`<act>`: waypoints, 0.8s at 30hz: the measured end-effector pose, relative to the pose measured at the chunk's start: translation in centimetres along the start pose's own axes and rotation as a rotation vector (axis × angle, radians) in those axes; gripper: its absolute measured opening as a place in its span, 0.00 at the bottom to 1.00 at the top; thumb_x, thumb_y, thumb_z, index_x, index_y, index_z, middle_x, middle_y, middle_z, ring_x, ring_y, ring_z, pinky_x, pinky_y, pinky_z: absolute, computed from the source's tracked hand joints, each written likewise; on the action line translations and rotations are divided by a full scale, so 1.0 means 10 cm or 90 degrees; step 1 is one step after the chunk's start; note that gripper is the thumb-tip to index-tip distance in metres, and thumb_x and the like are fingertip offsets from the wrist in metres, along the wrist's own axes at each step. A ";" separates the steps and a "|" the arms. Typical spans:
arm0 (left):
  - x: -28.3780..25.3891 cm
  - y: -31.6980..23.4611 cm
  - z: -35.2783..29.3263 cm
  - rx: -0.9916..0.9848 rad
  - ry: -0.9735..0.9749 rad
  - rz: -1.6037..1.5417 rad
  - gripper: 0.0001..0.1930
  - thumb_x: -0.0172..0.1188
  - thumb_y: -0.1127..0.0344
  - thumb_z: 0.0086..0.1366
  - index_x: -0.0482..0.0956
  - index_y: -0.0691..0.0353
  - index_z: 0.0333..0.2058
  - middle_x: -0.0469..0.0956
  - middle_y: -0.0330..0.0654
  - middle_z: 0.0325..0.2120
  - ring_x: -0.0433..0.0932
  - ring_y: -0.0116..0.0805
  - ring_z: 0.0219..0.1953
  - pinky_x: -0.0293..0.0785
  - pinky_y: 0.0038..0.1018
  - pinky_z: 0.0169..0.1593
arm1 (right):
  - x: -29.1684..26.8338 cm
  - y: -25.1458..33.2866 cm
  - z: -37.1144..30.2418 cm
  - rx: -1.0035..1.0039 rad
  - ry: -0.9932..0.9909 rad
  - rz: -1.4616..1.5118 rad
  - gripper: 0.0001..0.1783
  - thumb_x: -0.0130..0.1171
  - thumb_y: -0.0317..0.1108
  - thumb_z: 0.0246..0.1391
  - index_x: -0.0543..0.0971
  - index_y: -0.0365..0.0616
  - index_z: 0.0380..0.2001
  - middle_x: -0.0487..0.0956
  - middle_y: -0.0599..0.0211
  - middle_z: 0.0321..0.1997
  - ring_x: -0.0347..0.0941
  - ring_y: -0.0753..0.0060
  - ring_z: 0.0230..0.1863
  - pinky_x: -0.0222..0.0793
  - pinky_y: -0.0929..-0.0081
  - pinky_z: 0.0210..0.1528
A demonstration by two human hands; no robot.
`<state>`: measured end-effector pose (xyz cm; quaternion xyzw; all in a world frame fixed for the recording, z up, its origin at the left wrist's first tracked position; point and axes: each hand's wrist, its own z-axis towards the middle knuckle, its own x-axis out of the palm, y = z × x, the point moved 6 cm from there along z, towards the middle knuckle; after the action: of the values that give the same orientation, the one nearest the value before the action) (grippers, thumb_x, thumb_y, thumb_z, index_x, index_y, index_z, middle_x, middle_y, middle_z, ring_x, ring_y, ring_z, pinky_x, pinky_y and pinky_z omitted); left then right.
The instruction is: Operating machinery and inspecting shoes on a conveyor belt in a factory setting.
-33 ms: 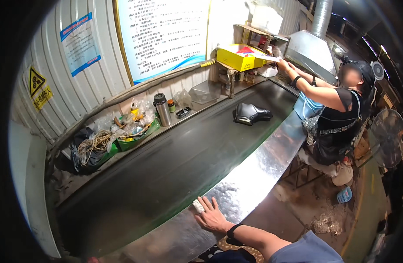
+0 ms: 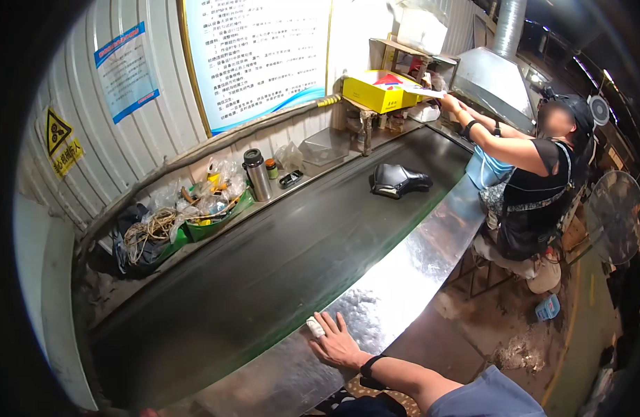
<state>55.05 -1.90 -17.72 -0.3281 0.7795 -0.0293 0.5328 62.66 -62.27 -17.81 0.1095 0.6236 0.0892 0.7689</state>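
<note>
Metal ledge (image 2: 410, 271) opposite printed wall board (image 2: 268, 66)

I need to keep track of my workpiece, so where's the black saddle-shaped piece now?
The black saddle-shaped piece lies on the dark belt, right of centre in the head view, below the yellow box and well beyond your right hand.

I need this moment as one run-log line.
right hand: open, on metal ledge; black padded item: on dark surface; co-worker's hand: near yellow box

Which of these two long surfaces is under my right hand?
The shiny metal strip nearest you; the dark surface beyond your right hand is duller and bears a black saddle-shaped piece.
</note>
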 end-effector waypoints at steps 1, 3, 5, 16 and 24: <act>0.01 -0.03 0.04 0.001 -0.001 -0.004 0.44 0.79 0.57 0.53 0.70 0.63 0.66 0.73 0.63 0.61 0.72 0.55 0.63 0.67 0.44 0.67 | 0.01 0.00 0.00 0.004 0.011 0.000 0.35 0.49 0.52 0.69 0.66 0.39 0.69 0.57 0.45 0.78 0.52 0.44 0.78 0.40 0.35 0.77; -0.01 -0.01 0.06 0.001 0.000 -0.005 0.43 0.79 0.57 0.53 0.71 0.63 0.66 0.73 0.63 0.61 0.72 0.55 0.63 0.67 0.44 0.67 | 0.03 0.00 0.00 0.010 0.019 -0.001 0.35 0.49 0.52 0.69 0.66 0.39 0.69 0.57 0.46 0.78 0.52 0.44 0.78 0.40 0.35 0.77; 0.00 -0.01 0.09 0.006 0.001 -0.010 0.43 0.78 0.57 0.53 0.71 0.63 0.66 0.73 0.63 0.61 0.72 0.55 0.63 0.67 0.44 0.67 | 0.04 -0.01 -0.02 0.016 0.010 0.001 0.34 0.48 0.52 0.70 0.66 0.40 0.69 0.57 0.47 0.78 0.52 0.46 0.78 0.40 0.35 0.77; 0.00 -0.02 0.22 0.021 0.007 -0.021 0.41 0.77 0.56 0.55 0.72 0.63 0.65 0.74 0.63 0.60 0.72 0.56 0.62 0.67 0.45 0.67 | -0.03 0.02 -0.01 0.014 0.006 -0.009 0.32 0.49 0.49 0.70 0.68 0.40 0.68 0.58 0.48 0.78 0.54 0.46 0.78 0.43 0.37 0.77; -0.19 0.31 0.53 0.042 0.067 -0.040 0.39 0.76 0.56 0.56 0.73 0.63 0.64 0.74 0.63 0.60 0.73 0.56 0.62 0.67 0.45 0.67 | 0.08 -0.63 0.11 0.097 0.023 0.314 0.33 0.60 0.43 0.63 0.66 0.40 0.67 0.73 0.43 0.62 0.67 0.40 0.65 0.59 0.47 0.68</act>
<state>58.47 3.18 -19.69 -0.3325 0.7945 -0.0892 0.5003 63.89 -68.13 -20.14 0.3141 0.5970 0.2283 0.7020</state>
